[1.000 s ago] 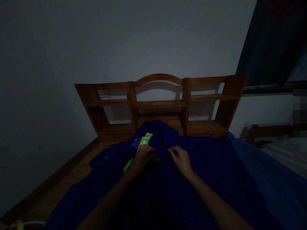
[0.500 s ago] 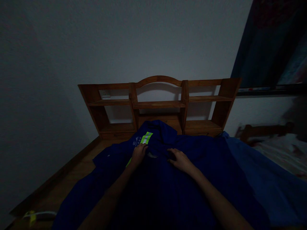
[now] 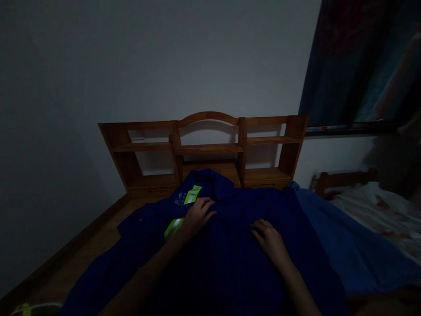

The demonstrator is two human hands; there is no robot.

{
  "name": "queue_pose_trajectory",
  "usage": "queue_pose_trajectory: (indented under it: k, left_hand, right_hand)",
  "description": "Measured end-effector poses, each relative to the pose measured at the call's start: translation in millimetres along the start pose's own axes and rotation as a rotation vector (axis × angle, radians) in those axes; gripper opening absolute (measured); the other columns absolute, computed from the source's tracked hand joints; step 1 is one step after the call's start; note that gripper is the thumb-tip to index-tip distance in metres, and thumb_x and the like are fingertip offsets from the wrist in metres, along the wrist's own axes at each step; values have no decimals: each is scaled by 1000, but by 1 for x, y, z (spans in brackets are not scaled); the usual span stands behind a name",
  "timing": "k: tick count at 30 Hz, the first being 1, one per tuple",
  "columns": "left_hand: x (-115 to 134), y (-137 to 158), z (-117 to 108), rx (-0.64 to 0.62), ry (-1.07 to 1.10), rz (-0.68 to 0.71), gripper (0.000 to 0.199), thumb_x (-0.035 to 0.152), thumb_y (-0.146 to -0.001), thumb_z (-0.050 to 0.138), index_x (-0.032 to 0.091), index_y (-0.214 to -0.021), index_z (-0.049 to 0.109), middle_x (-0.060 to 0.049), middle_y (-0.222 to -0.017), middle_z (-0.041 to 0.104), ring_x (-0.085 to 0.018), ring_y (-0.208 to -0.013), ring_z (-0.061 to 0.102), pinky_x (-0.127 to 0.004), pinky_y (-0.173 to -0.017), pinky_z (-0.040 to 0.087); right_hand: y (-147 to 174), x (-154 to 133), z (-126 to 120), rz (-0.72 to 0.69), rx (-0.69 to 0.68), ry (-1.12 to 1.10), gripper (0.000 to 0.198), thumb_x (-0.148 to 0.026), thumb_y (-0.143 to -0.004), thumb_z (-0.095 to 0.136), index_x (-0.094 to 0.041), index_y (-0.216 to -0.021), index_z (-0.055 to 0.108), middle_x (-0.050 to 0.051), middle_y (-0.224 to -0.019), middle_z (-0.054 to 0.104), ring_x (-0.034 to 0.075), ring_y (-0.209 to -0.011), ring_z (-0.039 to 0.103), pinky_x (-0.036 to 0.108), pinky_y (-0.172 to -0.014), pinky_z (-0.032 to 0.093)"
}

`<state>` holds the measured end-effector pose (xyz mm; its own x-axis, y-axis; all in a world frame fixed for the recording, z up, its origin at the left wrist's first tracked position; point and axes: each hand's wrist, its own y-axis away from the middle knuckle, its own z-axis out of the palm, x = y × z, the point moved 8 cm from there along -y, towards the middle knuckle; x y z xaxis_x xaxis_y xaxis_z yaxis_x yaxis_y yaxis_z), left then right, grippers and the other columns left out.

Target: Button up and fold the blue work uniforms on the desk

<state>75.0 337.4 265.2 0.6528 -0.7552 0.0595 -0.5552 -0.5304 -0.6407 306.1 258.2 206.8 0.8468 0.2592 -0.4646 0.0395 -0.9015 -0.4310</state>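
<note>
A dark blue work jacket (image 3: 226,263) with a collar lies spread out before me, wider than my reach. Yellow-green and silver reflective strips (image 3: 192,195) and some pale printing show on its left chest. My left hand (image 3: 196,216) rests on the front of the jacket just below the collar, thumb and fingers apart. Farther right, my right hand (image 3: 268,239) lies on the cloth with its fingers slightly bent and the thumb apart. Neither hand shows a fold gripped. Dim light hides the lower part of the jacket.
Behind the jacket stands a wooden headboard with shelves (image 3: 208,150) against the wall. Lighter blue cloth (image 3: 342,245) lies at the right. Beyond it is pale patterned bedding (image 3: 381,206). A dark curtain (image 3: 342,66) hangs upper right. A yellow-and-white item (image 3: 26,309) sits lower left.
My right hand has moved right and nearer to me, away from the left. The left hand has shifted toward the middle, uncovering more of the lower reflective strip. The view has turned slightly right.
</note>
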Motion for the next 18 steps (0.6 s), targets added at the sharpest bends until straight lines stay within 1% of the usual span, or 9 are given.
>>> queue_pose_trajectory:
  k: [2, 3, 5, 6, 7, 9, 11, 14, 18]
  left_hand:
    - [52, -8, 12, -148, 93, 217, 36, 39, -85, 52, 22, -117, 51, -8, -119, 50, -22, -116, 44, -36, -93, 43]
    - [73, -11, 19, -209, 122, 300, 36, 39, -85, 52, 22, -117, 50, -9, -124, 47, -22, -119, 42, -35, -92, 44]
    - [101, -15, 35, -293, 159, 392, 30, 36, -87, 49, 21, -112, 53, -9, -128, 45, -22, -119, 43, -33, -89, 46]
    - [107, -17, 42, -313, 183, 393, 25, 33, -89, 46, 20, -109, 54, -8, -127, 47, -21, -116, 46, -31, -87, 47]
    - [109, -19, 49, -319, 219, 369, 22, 30, -91, 43, 19, -105, 55, -7, -121, 51, -19, -111, 50, -30, -85, 47]
    - [104, -22, 61, -309, 321, 291, 21, 26, -93, 38, 18, -101, 56, -5, -107, 57, -15, -99, 55, -27, -83, 47]
    - [97, -21, 69, -289, 423, 237, 23, 23, -94, 35, 18, -102, 56, -4, -99, 59, -14, -94, 56, -26, -84, 46]
    - [92, -17, 71, -264, 503, 241, 25, 17, -93, 34, 18, -108, 55, -5, -102, 58, -15, -98, 54, -29, -87, 45]
    - [92, -17, 69, -253, 495, 258, 29, 11, -91, 35, 18, -114, 52, -6, -106, 57, -16, -103, 51, -32, -92, 43]
  right_hand:
    - [1, -4, -1, -8, 11, 3, 22, -31, -90, 44, -25, -97, 65, 4, -100, 62, 18, -94, 57, 28, -82, 44]
    - [2, -5, -2, -5, 19, 11, 23, -33, -91, 43, -25, -97, 64, 4, -99, 62, 18, -93, 57, 28, -81, 44]
    - [3, -5, -5, 10, 33, 35, 26, -35, -93, 40, -25, -96, 64, 3, -99, 61, 18, -92, 57, 27, -79, 45]
    - [3, -5, -5, 21, 39, 47, 27, -36, -93, 39, -25, -95, 63, 3, -98, 61, 18, -91, 57, 27, -77, 45]
    - [3, -4, -6, 32, 44, 56, 27, -36, -93, 38, -25, -94, 63, 3, -97, 61, 18, -91, 57, 27, -76, 45]
    - [3, -3, -6, 43, 49, 61, 28, -37, -94, 38, -24, -91, 63, 3, -94, 62, 17, -89, 57, 26, -75, 45]
    - [2, -3, -6, 47, 51, 56, 28, -36, -94, 38, -24, -89, 62, 2, -91, 62, 17, -88, 58, 26, -75, 44]
    - [1, -3, -6, 45, 48, 37, 26, -35, -94, 39, -24, -89, 62, 2, -90, 62, 17, -87, 58, 26, -77, 44]
    - [2, -2, -5, 49, 42, 7, 26, -35, -94, 38, -25, -92, 62, 2, -93, 62, 17, -89, 57, 27, -79, 44]
